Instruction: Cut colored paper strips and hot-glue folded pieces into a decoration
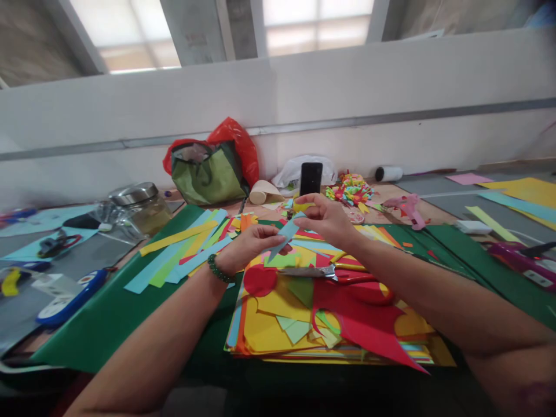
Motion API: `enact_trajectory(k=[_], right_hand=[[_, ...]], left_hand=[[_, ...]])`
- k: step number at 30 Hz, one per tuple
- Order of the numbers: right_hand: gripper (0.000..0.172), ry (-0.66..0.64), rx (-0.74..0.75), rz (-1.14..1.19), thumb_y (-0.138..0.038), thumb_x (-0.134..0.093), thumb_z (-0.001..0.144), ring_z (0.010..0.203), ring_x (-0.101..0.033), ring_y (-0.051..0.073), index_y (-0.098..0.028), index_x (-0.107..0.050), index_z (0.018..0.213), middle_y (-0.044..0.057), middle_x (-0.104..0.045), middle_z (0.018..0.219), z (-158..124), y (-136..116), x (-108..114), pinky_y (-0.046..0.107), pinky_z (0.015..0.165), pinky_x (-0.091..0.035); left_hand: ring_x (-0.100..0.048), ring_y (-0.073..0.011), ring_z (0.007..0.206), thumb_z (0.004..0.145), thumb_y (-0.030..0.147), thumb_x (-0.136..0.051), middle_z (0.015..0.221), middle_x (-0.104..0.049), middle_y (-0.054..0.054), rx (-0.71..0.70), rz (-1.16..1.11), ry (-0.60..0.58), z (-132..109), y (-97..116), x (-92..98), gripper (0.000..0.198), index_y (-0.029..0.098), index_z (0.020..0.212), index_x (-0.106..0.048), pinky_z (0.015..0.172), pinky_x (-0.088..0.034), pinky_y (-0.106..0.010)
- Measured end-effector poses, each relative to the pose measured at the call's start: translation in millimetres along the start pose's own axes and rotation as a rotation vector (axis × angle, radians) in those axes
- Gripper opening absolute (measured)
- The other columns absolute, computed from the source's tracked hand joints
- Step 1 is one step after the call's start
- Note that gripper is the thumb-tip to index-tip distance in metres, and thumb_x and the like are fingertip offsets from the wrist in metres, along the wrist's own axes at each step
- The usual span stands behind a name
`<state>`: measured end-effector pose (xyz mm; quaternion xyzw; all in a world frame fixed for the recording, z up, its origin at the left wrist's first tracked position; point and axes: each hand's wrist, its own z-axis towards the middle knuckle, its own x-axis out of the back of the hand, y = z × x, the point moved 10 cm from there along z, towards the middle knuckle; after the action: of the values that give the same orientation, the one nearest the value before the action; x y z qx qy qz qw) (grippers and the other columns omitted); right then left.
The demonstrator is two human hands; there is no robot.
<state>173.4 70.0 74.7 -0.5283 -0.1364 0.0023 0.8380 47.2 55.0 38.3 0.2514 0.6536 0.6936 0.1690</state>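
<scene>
A light blue paper strip (284,236) is held up between my two hands, slanting over the work surface. My left hand (256,243), with a green bead bracelet at the wrist, pinches its lower part. The fingers of my right hand (324,217) are closed at its upper end. Below them lies a stack of coloured paper (260,330) with cut scraps on top. Scissors with red and yellow handles (332,272) rest across the stack, beside a large red paper piece (365,324). Left of my hands, several coloured strips (182,249) lie fanned out.
A glass jar (141,208) and a blue power strip (73,298) are at left. Behind are a green bag (211,176), an upright phone (311,178) and a colourful paper bundle (351,191). A pink glue gun (408,209) and a purple device (527,263) lie at right.
</scene>
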Motion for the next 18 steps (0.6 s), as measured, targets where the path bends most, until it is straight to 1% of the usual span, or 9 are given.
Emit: enact_trajectory(k=[2,4,6,7,9,11,12,15,18], right_hand=[[0.038,-0.039,-0.022,-0.016,-0.039,-0.068,0.073,0.066,-0.065,0.016,-0.019,-0.057,0.103,0.001,-0.069,0.07,4.7,5.8,2.1,0.029,0.063,-0.052],[0.028,-0.1,-0.054,-0.148,-0.039,-0.065,0.077,0.065,-0.064,0.016,-0.018,-0.061,0.093,0.002,-0.068,0.068,11.1,13.9,8.1,0.028,0.061,-0.051],[0.019,-0.147,-0.086,-0.382,-0.035,-0.064,0.078,0.063,-0.063,0.016,-0.016,-0.065,0.082,0.003,-0.068,0.066,17.6,23.1,19.8,0.026,0.058,-0.047],[0.016,-0.176,-0.105,-0.526,-0.031,-0.063,0.079,0.065,-0.063,0.015,-0.016,-0.067,0.08,0.003,-0.069,0.069,20.2,28.3,25.7,0.025,0.059,-0.046],[0.013,-0.264,-0.159,-0.796,-0.024,-0.062,0.079,0.073,-0.064,0.016,-0.016,-0.071,0.084,0.003,-0.072,0.079,22.3,41.2,33.7,0.023,0.062,-0.046],[0.015,-0.374,-0.218,-0.981,-0.023,-0.063,0.078,0.079,-0.065,0.017,-0.017,-0.073,0.088,0.004,-0.073,0.086,20.0,55.2,35.2,0.023,0.064,-0.045],[0.015,-0.416,-0.241,-1.031,-0.024,-0.066,0.077,0.079,-0.066,0.019,-0.017,-0.073,0.088,0.005,-0.073,0.087,18.3,61.2,34.3,0.024,0.064,-0.045],[0.024,-0.498,-0.277,-1.076,-0.026,-0.073,0.071,0.08,-0.066,0.021,-0.018,-0.074,0.093,0.006,-0.074,0.087,13.2,74.6,26.3,0.025,0.063,-0.044],[0.038,-0.551,-0.299,-1.102,-0.031,-0.074,0.071,0.087,-0.066,0.023,-0.017,-0.071,0.107,0.008,-0.073,0.098,10.1,83.8,19.8,0.026,0.066,-0.045]], left_hand=[[-0.065,-0.0157,0.07,0.067,0.045,-0.079,0.073,-0.073,-0.005,-0.023,0.031,0.065,0.9,3.1,12.9,0.031,0.014,0.072,-0.073,0.074,-0.05,-0.028],[-0.065,-0.0153,0.07,0.065,0.04,-0.081,0.073,-0.072,-0.004,-0.003,-0.027,0.182,1.8,1.5,31.8,0.028,0.015,0.073,-0.072,0.072,-0.051,-0.028],[-0.065,-0.0138,0.067,0.064,0.034,-0.082,0.072,-0.071,-0.003,0.019,-0.118,0.326,1.5,-1.8,52.0,0.025,0.015,0.075,-0.071,0.067,-0.051,-0.025],[-0.064,-0.0129,0.065,0.065,0.032,-0.081,0.072,-0.07,-0.003,0.032,-0.154,0.386,1.1,-4.1,60.0,0.024,0.014,0.076,-0.07,0.064,-0.051,-0.024],[-0.063,-0.011,0.061,0.065,0.029,-0.08,0.07,-0.069,-0.002,0.052,-0.187,0.466,1.2,-8.6,70.7,0.022,0.013,0.077,-0.07,0.057,-0.048,-0.021],[-0.06,-0.0099,0.057,0.062,0.028,-0.081,0.065,-0.067,-0.001,0.068,-0.183,0.495,2.4,-12.8,75.2,0.023,0.013,0.075,-0.069,0.052,-0.045,-0.019],[-0.059,-0.0096,0.056,0.059,0.028,-0.083,0.063,-0.065,0.0,0.071,-0.172,0.494,3.4,-14.2,75.8,0.025,0.014,0.073,-0.068,0.051,-0.044,-0.019],[-0.056,-0.0094,0.054,0.049,0.032,-0.086,0.058,-0.063,0.002,0.085,-0.114,0.475,5.9,-18.2,75.2,0.032,0.015,0.066,-0.065,0.05,-0.041,-0.019],[-0.056,-0.0101,0.054,0.044,0.038,-0.087,0.057,-0.062,0.002,0.095,-0.075,0.467,7.3,-21.4,74.4,0.038,0.016,0.063,-0.063,0.05,-0.039,-0.02]])
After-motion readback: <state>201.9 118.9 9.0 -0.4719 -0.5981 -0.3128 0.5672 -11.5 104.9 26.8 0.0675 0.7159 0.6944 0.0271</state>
